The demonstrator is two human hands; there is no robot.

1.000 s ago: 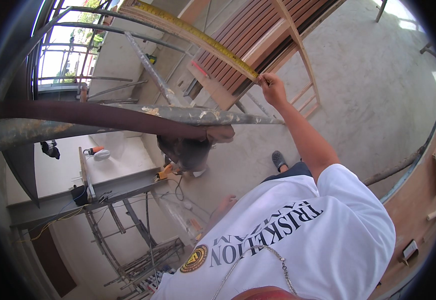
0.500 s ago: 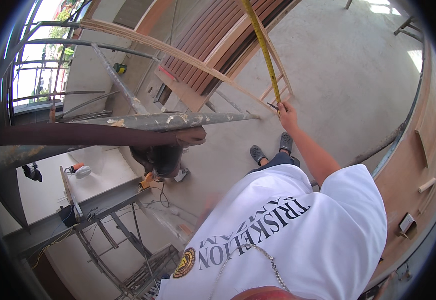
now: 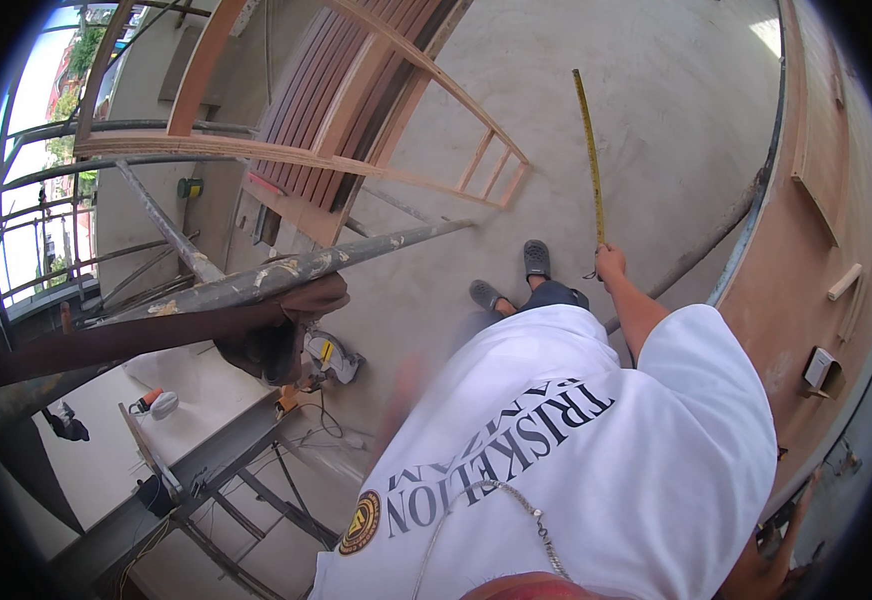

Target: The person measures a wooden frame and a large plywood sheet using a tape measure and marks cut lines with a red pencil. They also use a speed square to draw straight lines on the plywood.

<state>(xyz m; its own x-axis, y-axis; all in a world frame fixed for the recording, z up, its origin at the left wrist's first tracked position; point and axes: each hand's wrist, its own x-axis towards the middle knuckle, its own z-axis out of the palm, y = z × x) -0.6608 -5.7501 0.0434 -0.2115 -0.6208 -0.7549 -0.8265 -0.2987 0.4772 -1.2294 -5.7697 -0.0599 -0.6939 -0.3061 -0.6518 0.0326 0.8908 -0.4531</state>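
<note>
My right hand [image 3: 610, 262] is closed around the lower end of a yellow tape measure blade [image 3: 591, 150]. The blade stretches away over the grey floor, and its far tip is free in the air. A small dark item pokes out beside my fingers, too small to name. To the left of the blade stands a light wooden frame [image 3: 406, 176], apart from it. My left hand [image 3: 406, 385] is a smeared patch by the left side of my white shirt; its fingers cannot be made out.
A paint-spotted scaffold pipe [image 3: 296, 265] crosses on the left, with a co-worker's dark sleeve [image 3: 146, 318] along it. Below are a miter saw [image 3: 336, 358], a steel beam [image 3: 218, 445] and cords. Brown slats [image 3: 321, 110] lie behind the frame. A plywood surface [image 3: 756, 330] curves along the right.
My right hand has drawn back towards me, and the tape blade has come away from the wooden frame. The frame now appears further left, and more of the miter saw shows.
</note>
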